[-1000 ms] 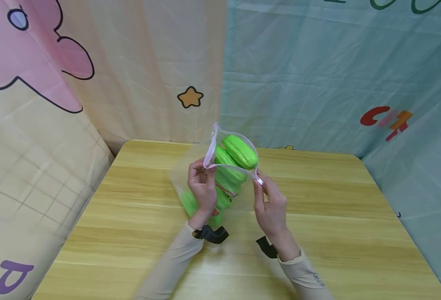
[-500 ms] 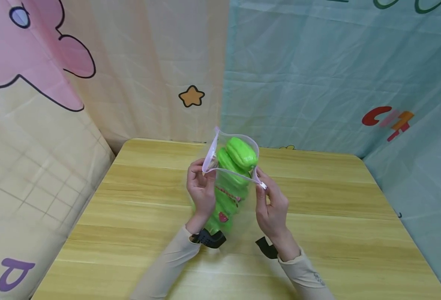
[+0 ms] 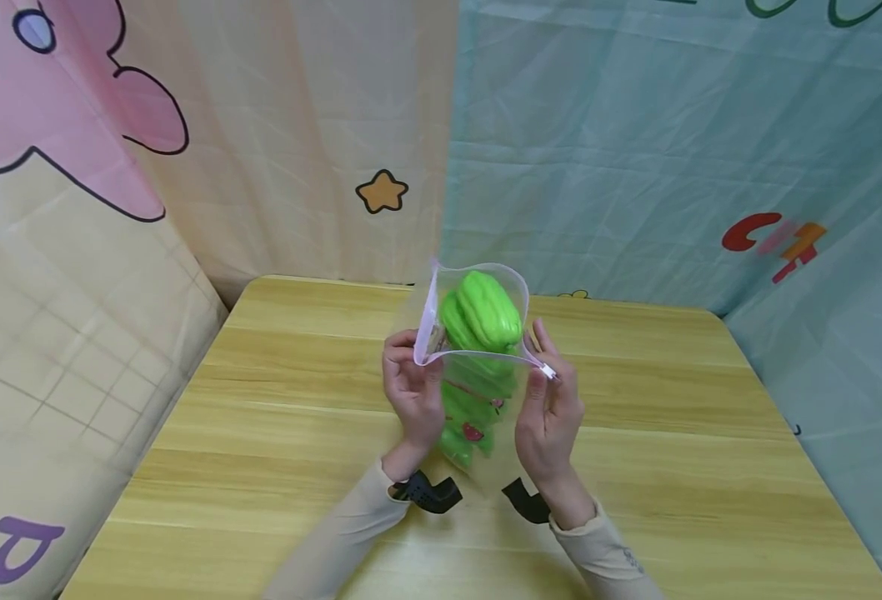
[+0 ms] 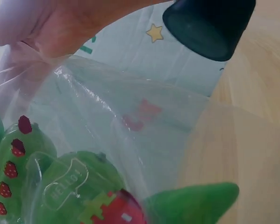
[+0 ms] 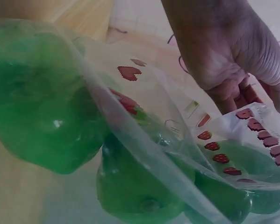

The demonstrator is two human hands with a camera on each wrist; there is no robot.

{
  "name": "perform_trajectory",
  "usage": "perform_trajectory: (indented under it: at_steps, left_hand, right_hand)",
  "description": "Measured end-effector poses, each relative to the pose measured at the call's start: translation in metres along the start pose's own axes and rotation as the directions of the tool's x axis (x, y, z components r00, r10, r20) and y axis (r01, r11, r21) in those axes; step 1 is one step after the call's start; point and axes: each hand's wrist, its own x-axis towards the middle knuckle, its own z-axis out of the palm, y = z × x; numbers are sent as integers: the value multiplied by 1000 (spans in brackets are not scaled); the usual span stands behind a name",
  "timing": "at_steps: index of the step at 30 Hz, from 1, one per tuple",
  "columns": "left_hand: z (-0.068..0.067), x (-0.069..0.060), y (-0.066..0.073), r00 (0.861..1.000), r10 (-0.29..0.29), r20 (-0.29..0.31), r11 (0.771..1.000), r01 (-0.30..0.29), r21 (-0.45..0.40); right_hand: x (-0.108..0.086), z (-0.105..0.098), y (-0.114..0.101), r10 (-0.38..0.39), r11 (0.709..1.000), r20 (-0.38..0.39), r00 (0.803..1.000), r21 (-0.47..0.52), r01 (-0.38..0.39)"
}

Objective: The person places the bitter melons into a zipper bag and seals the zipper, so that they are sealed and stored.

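Observation:
A clear slider zip bag (image 3: 424, 329) with a lilac rim hangs with its mouth spread between both hands. Inside are several bright green ridged fruits that look like chayotes (image 3: 489, 312), stacked up to the opening. Strawberry prints and the word HELLO show on the bag's film (image 4: 67, 184) in the left wrist view. My left hand (image 3: 414, 404) pinches the rim at its near left corner. My right hand (image 3: 549, 421) pinches the near right corner beside the white slider (image 3: 548, 371), index finger raised. Film and fingers partly hide the lower fruits.
A wooden table (image 3: 261, 433) lies beneath the hands and bag. Printed cloth (image 3: 621, 150) encloses its back and sides. Dark wrist-mounted pieces (image 3: 433, 492) jut from both wrists, near the bag's lower end.
The bag's lower end has swung from the left to hang straighter between the hands. Both hands have shifted slightly right and nearer. The right index finger has lifted.

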Motion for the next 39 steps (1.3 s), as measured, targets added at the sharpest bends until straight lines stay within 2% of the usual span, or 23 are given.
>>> perform_trajectory:
  at_steps: [4,7,12,19,22,25,27,28,30,33,35,37,39]
  left_hand:
    - [-3,-1,3,999,-2,38,1000,2,5]
    - [-7,-1,5,997,-13,80,999,10,39]
    - [-16,-1,10,990,-28,142,995,14,98]
    - [-26,3,15,980,-49,195,990,21,141]
    - [-33,9,16,975,-51,214,987,17,159]
    - [-42,19,15,981,-43,188,978,3,209]
    - [-50,30,13,982,-74,172,960,24,278]
    - [-53,36,12,980,-108,169,950,52,309]
    - [-59,49,11,960,-208,186,923,130,362]
    - [-63,67,11,899,-349,266,898,239,370]
    - [-62,76,12,864,-397,308,894,289,342]
    - [-60,82,14,848,-406,339,902,313,298]
    - [-57,86,16,847,-406,344,909,335,249]
  right_hand:
    - [0,2,7,-99,995,-45,994,-8,99]
    - [-1,2,10,-153,988,-77,985,-17,153]
    - [-1,4,9,-216,976,-106,971,-47,212]
    - [-1,7,4,-299,954,-158,941,-62,293]
    - [-2,6,5,-301,953,-173,938,-79,291]
    - [-3,4,6,-286,958,-180,941,-92,273]
    - [-4,4,7,-278,960,-186,942,-96,264]
    - [-4,3,7,-277,960,-189,942,-98,263]
    - [-5,2,8,-278,960,-193,941,-99,263]
    - [-6,1,10,-287,957,-191,939,-99,272]
    - [-6,1,10,-293,955,-189,937,-98,279]
    - [-6,1,11,-298,954,-188,936,-101,283]
    - [-5,1,11,-298,954,-193,935,-101,284]
